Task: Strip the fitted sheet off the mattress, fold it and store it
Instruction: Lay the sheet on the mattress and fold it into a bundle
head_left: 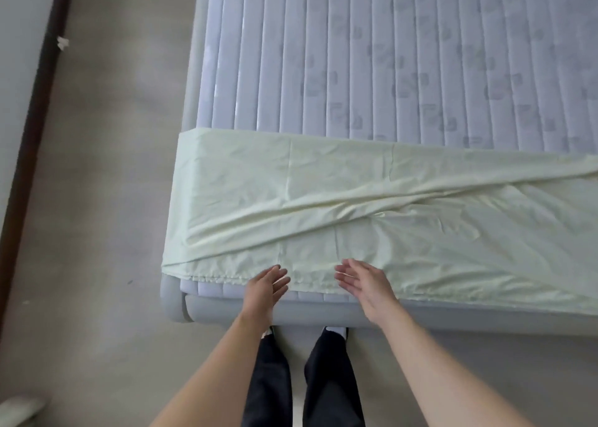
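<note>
**Fitted sheet folded across the foot of the mattress, both hands loose above its hem**

Mattress [404, 54]: pale lilac, quilted in lengthwise channels, faint printed motifs; bare over the far part, set in a grey padded bed frame [207, 310].

Fitted sheet [356, 193]: pale yellow-green, lying as a wide creased band across the near end of the mattress, its left end draped over the side edge. A diagonal fold runs from lower left to upper right. The gathered elastic hem lies along the near edge, a strip of mattress showing below it.

Floor [97, 200]: beige, with a dark skirting strip along the left.

Right hand [365, 284]: fingers spread and relaxed, palm turned leftward, over the hem; holds nothing; contact with the cloth cannot be told. Forearm reaches in from lower right.

Left hand [263, 286]: fingers straight, slightly parted, tips at the hem; grips nothing. Forearm reaches in from lower left.
</note>
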